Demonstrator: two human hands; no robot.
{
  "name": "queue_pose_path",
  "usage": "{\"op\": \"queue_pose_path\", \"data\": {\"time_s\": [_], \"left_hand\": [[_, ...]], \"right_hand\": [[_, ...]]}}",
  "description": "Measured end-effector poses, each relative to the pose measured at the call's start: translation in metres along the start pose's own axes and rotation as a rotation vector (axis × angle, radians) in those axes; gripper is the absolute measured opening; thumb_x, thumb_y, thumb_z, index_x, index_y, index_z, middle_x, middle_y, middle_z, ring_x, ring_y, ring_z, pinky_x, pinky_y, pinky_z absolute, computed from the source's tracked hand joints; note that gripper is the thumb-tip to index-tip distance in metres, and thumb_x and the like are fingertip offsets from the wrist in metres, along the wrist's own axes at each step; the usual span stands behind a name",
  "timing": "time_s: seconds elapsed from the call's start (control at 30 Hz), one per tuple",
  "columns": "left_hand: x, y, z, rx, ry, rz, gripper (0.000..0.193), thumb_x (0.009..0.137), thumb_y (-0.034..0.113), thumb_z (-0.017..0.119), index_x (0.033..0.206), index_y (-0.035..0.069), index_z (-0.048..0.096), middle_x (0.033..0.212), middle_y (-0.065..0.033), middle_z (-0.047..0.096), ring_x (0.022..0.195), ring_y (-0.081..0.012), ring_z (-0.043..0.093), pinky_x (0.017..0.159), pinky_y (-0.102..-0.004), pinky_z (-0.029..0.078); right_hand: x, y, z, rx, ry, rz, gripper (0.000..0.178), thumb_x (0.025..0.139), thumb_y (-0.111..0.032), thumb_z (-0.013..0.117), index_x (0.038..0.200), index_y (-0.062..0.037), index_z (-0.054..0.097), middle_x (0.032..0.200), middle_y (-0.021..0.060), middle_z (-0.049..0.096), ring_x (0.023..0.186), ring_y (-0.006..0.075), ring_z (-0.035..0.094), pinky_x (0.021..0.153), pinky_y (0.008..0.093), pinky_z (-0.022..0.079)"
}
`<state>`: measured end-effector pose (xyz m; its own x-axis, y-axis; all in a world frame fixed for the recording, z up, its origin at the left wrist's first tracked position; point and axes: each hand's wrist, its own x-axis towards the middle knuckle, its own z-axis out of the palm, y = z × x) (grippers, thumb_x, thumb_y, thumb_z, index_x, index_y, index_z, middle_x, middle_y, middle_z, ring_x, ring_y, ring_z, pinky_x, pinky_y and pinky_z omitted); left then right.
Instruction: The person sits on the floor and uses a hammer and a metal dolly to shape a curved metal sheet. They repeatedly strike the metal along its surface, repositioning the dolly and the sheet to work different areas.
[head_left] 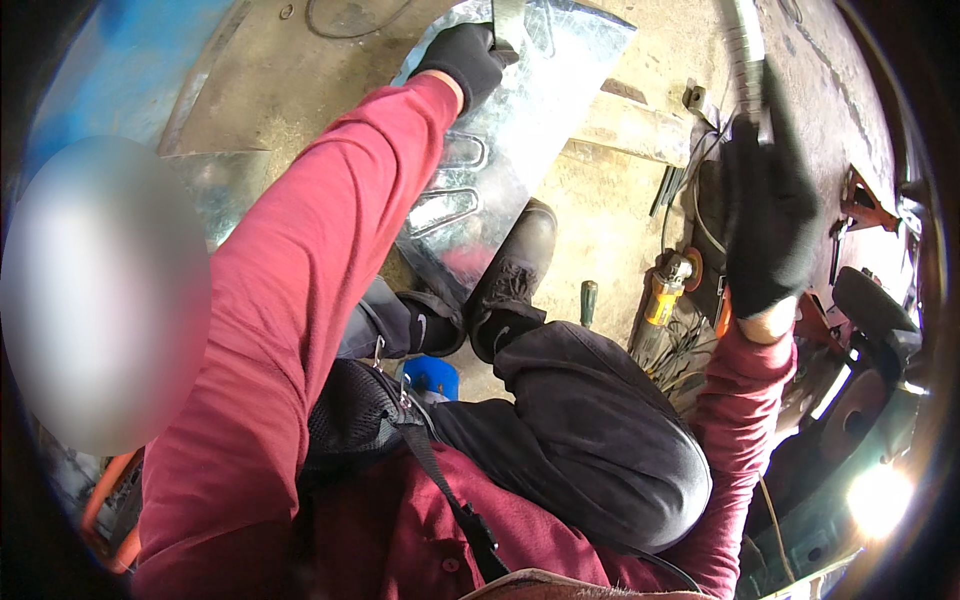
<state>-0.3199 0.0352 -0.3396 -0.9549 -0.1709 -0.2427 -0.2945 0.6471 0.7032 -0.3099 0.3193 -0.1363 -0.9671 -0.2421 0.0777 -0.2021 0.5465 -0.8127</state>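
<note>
Across the floor [590,235], at the far middle of the scene, lies a shiny metal sheet [545,120], its near end reaching the boots [520,245] of a crouching person in a dark red top [310,270] and dark trousers [600,420]. Rounded outlines mark the left part of the sheet. Over its far part is the person's left hand [462,65] in a black glove, its grip closed around a flat grey bar [508,18] that runs out of sight at the far edge. Well apart on the right, the right hand [768,215], gloved in black too, is up in front of the person; it looks blurred, but its grip is clenched on a silvery rod [742,50], whose far end I cannot see.

Between sheet and right hand lie a pale board [630,125] and, nearer, a yellow grinder [665,290] with cables [685,350] beside it. Left of the grinder stands a dark green handle [588,302]. A blue object [432,377] shows near the left boot. Far left there is a blue surface [110,90]; near right, a bright light [880,500] glares.
</note>
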Motion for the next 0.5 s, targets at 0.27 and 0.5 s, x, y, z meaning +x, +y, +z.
{"op": "queue_pose_path", "data": {"time_s": [0.27, 0.5], "left_hand": [[-0.005, 0.012, 0.016, 0.163, 0.033, 0.020, 0.038, 0.095, 0.041, 0.071, 0.115, 0.009, 0.076, 0.108, -0.0224, 0.075, 0.102, -0.0415, 0.071, 0.091, -0.0475, 0.054], [-0.010, -0.003, 0.004, -0.004, 0.039, -0.001, 0.037, 0.097, 0.036, 0.069, 0.115, 0.004, 0.075, 0.105, -0.0251, 0.075, 0.099, -0.0419, 0.072, 0.090, -0.0476, 0.055]], "right_hand": [[-0.003, 0.026, 0.031, -0.294, -0.235, -0.201, 0.048, 0.105, -0.015, 0.060, 0.152, -0.0126, 0.053, 0.107, 0.0259, 0.069, 0.097, 0.0383, 0.068, 0.076, 0.0425, 0.055], [-0.016, 0.033, 0.034, -0.279, -0.221, -0.107, 0.049, 0.108, -0.024, 0.060, 0.155, -0.0157, 0.052, 0.127, 0.0250, 0.070, 0.115, 0.0273, 0.071, 0.091, 0.0364, 0.056]]}}
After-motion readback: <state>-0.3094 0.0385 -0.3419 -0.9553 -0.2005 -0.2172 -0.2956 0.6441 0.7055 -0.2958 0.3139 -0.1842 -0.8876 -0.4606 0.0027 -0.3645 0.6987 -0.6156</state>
